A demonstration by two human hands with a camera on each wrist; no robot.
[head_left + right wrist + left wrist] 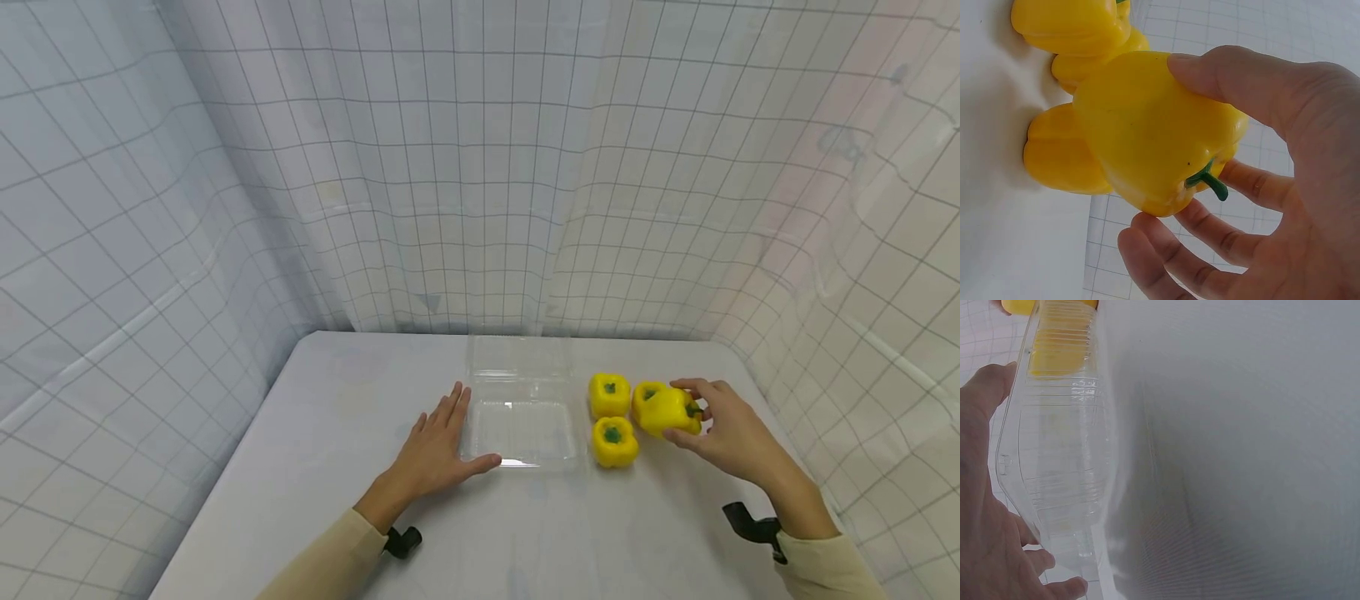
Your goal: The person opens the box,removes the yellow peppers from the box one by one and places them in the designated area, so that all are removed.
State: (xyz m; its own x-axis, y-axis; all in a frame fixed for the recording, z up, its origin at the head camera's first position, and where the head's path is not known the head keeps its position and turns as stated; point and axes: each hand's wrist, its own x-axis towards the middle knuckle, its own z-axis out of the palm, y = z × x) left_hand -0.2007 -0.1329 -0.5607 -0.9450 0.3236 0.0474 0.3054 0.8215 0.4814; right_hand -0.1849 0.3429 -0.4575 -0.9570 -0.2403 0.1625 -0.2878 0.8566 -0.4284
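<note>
My right hand (731, 433) holds a yellow bell pepper (667, 412) between thumb and fingers. In the right wrist view the held pepper (1147, 125) is tilted, its green stem (1209, 180) pointing toward the palm. My left hand (435, 450) lies spread beside a clear plastic clamshell box (525, 429), fingers along its left side and thumb at its front edge. The box's lid (519, 357) is folded back, away from me. From the left wrist, the box wall (1054, 444) shows beside the thumb and fingertips.
Right of the box stand two yellow bell peppers, a far one (609, 395) and a near one (615, 443). Another pepper (645, 395) is partly hidden behind the held one. The white table (360, 400) is enclosed by gridded white curtains (480, 167).
</note>
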